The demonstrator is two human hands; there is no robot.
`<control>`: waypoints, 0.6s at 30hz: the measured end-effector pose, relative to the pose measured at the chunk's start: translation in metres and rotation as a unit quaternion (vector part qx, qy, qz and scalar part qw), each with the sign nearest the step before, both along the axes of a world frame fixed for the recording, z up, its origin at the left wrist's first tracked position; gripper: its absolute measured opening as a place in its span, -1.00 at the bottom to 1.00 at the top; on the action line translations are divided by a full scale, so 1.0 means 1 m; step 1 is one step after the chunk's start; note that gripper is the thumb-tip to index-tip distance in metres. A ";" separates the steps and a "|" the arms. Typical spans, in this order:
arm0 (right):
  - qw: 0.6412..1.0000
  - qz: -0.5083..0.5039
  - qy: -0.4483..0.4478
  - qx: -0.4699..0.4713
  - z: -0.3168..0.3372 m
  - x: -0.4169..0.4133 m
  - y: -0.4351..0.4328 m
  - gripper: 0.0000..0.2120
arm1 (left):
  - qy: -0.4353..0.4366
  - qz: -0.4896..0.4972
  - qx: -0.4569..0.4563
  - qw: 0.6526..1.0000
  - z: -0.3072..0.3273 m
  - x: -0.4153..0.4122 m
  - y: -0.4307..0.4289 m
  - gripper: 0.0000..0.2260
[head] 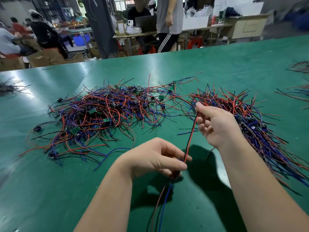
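My left hand grips a small wired part above the green table, its fingers curled round it. A red and black wire pair runs taut from that hand up to my right hand, which pinches the far end between thumb and fingers. Blue, red and black leads hang down from my left hand toward me. The part itself is mostly hidden by my fingers.
A big tangled heap of red, blue and black wires with small green boards lies ahead on the left. A second, more ordered pile stretches along the right. Smaller wire bunches lie at the table's edges. People stand and sit beyond the far edge.
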State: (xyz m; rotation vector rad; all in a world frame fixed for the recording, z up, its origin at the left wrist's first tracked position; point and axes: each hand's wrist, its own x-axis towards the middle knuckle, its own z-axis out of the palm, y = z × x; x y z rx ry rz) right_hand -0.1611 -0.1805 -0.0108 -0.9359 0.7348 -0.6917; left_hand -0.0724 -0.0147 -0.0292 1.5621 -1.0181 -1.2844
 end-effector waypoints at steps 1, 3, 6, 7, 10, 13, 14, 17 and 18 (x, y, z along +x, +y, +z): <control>1.000 0.003 0.000 0.006 0.000 0.001 0.001 -0.85 | -0.006 -0.011 0.002 1.000 0.001 0.000 0.001 -0.83; 0.999 0.012 -0.006 0.029 0.001 0.001 0.001 -0.87 | -0.001 -0.022 -0.005 1.000 0.003 0.000 0.003 -0.82; 0.996 0.030 -0.035 0.074 0.002 0.001 0.001 -0.82 | 0.001 -0.023 -0.027 0.999 0.005 0.004 0.006 -0.85; 0.995 0.034 -0.049 0.078 0.002 0.002 0.002 -0.82 | 0.001 -0.021 -0.036 0.999 0.005 0.006 0.006 -0.86; 0.992 0.053 -0.096 0.070 0.003 0.008 0.008 -0.82 | 0.037 0.027 -0.096 0.994 0.006 0.009 0.005 -0.87; 0.985 0.119 -0.104 0.071 0.000 0.010 0.012 -0.84 | 0.174 0.154 -0.204 0.951 0.009 0.013 0.003 -0.84; 0.983 0.153 -0.082 0.060 -0.002 0.010 0.013 -0.86 | 0.229 0.194 -0.236 0.924 0.010 0.016 0.002 -0.69; 0.966 0.258 0.021 0.029 -0.010 0.010 0.017 -0.80 | 0.331 0.311 -0.300 0.839 0.015 0.020 0.000 -0.56; 0.960 0.277 0.041 0.030 -0.012 0.011 0.019 -0.79 | 0.345 0.349 -0.310 0.814 0.016 0.020 0.000 -0.63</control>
